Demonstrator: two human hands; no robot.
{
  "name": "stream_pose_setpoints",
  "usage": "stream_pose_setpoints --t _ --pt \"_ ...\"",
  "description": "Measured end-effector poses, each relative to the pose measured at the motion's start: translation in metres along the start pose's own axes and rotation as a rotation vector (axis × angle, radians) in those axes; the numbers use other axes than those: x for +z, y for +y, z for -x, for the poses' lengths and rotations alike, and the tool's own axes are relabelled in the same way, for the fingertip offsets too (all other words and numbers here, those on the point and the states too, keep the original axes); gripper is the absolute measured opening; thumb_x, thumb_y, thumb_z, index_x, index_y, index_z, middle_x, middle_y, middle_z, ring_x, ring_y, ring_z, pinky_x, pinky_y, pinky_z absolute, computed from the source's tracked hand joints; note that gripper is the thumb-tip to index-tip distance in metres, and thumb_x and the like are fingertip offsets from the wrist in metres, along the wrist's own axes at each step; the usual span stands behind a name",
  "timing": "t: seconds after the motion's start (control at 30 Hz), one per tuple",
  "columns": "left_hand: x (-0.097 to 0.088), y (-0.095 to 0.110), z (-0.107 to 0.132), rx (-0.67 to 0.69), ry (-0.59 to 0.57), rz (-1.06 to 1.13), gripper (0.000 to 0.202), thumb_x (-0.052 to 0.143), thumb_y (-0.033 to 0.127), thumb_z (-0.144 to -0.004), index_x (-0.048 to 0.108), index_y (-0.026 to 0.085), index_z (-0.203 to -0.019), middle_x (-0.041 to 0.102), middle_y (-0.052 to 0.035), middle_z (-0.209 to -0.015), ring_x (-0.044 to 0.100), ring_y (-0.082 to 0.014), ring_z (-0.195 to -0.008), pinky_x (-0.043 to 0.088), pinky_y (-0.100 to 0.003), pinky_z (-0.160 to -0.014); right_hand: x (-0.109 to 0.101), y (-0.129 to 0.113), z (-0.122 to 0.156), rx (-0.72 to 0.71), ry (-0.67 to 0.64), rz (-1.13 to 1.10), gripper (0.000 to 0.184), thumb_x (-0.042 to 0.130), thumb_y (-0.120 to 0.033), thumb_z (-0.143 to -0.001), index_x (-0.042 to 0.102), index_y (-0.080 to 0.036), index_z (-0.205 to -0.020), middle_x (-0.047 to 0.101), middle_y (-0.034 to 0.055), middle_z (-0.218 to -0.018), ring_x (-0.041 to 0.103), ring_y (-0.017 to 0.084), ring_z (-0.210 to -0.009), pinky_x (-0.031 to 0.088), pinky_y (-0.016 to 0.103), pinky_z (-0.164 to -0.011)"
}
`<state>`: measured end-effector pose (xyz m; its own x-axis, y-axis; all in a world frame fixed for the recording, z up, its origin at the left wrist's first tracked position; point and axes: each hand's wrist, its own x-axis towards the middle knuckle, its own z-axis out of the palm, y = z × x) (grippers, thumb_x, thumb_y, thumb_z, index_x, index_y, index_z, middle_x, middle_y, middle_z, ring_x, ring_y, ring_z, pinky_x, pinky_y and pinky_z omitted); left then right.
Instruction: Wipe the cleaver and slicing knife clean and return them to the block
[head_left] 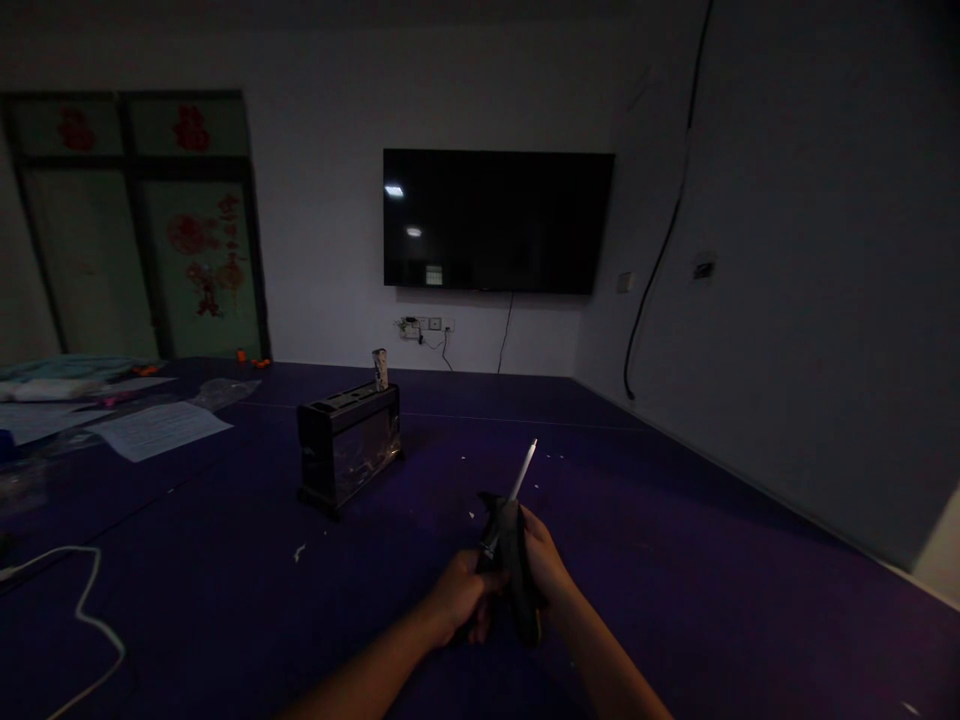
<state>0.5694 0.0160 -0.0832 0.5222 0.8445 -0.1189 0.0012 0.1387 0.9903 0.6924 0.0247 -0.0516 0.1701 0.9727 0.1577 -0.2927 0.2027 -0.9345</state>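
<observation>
The fingers point(491, 583) of my left hand point(454, 600) are curling tightly round a dark tool point(514, 550), and my right hand point(547, 565) is clasping it from the other side; how those fingertips are lying I cannot tell, as the tool is hiding them. I am using the black box point(367, 445) on the purple table point(600, 520) as my landmark: both hands and the tool are sitting to its right and nearer to me, well apart from it. From the tool's far end a pale rod point(523, 470) is jutting, slanting away from me and ending in a shiny tip. In this gloom I am not managing to tell whether the tool is one piece or two. A small mottled object point(381, 370) is standing upright on the box's far end. White scraps point(299, 553) are lying in front of the box and to its right. To its left, paper sheets point(161, 428) are spreading over the table, and a white cable point(90, 600) is winding nearer to me. Beyond the box, higher and to its right, a dark television point(499, 220) is hanging.
</observation>
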Motion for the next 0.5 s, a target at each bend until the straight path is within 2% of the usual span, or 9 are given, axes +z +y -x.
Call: stream_pose_setpoints --t 0.27,0.5 --pt "0.000 0.001 0.001 0.027 -0.048 -0.029 0.042 0.062 0.056 -0.061 0.048 0.016 -0.066 0.038 0.0083 -0.034 0.039 -0.0099 -0.025 0.023 -0.018 -0.028 -0.008 -0.001 -0.003 -0.025 0.048 -0.007 0.033 0.071 -0.038 -0.055 0.063 -0.016 -0.078 0.060 -0.0017 -0.054 0.053 0.013 -0.045 0.041 0.022 -0.043" --pt "0.000 -0.003 -0.002 0.006 -0.087 -0.148 0.037 0.058 0.051 -0.066 0.048 0.016 -0.070 0.041 0.0075 -0.034 0.039 -0.0096 -0.025 0.027 -0.018 -0.028 -0.029 -0.002 -0.012 -0.059 0.142 -0.069 0.034 0.072 -0.033 -0.054 0.064 -0.017 -0.083 0.063 -0.0015 -0.059 0.056 0.014 -0.048 0.044 0.024 -0.045"
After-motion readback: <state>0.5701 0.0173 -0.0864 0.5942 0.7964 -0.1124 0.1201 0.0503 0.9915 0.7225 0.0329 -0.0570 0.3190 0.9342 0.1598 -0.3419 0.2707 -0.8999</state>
